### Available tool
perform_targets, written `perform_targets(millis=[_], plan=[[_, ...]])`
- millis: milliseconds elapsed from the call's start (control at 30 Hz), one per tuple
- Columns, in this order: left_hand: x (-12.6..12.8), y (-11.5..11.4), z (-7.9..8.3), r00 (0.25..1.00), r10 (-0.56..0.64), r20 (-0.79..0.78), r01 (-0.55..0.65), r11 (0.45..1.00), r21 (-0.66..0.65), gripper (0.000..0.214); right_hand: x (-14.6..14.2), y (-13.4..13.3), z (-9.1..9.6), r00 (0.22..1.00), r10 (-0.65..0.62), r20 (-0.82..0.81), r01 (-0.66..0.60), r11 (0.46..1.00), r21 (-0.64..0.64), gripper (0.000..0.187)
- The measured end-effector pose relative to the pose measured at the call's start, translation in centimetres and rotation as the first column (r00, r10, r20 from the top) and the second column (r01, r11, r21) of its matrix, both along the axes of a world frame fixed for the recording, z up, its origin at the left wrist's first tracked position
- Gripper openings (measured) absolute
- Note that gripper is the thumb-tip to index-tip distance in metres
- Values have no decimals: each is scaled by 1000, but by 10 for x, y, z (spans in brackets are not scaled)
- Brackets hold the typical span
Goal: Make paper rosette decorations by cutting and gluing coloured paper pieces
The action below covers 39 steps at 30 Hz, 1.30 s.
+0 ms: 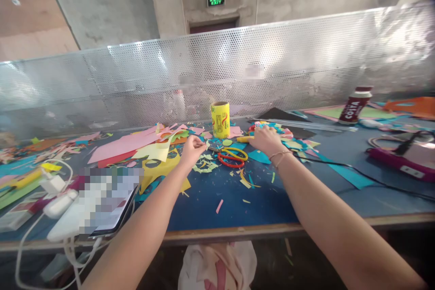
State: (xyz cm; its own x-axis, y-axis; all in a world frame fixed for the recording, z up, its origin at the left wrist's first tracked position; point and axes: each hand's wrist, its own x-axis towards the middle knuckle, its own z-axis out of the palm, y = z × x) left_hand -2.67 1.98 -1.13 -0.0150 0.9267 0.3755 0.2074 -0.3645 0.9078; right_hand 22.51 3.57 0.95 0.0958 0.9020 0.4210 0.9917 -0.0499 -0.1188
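Note:
My left hand (194, 148) is closed in a pinch, with a small pale green paper piece (207, 144) at its fingertips. Below it lie jagged pale green paper cuttings (205, 164). Scissors with red and yellow handles (232, 157) rest on the table between my hands. Farther right, my right hand (267, 139) bends its fingers down at a heap of colourful paper pieces (287, 133); the fingertips are hidden. A yellow stick-like thing (244, 139) shows just left of that hand. I cannot tell whether the hand grips it.
A yellow tape roll (220, 120) stands upright behind the scissors. Pink paper sheets (124, 145) spread leftward. A phone (117, 204) and white cables occupy the front left. A black cord (326, 161) runs right, near a purple power strip (396, 163). A COSTA bottle (355, 106) stands behind.

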Motion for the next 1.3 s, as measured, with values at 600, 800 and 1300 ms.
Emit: perform_targets(millis=[600, 800, 1300], plan=[[0, 0, 2, 924, 92, -372, -59, 993, 100, 17, -89, -16, -12, 227, 326, -918, -546, 823, 158, 8], [-19, 17, -14, 611, -61, -789, 87, 996, -10, 23, -74, 1, -22, 315, 388, -866, -522, 833, 183, 5], [-20, 14, -5, 942, -85, -326, 44, 990, -131, 17, -63, 5, -17, 421, 463, -780, -488, 841, 236, 7]])
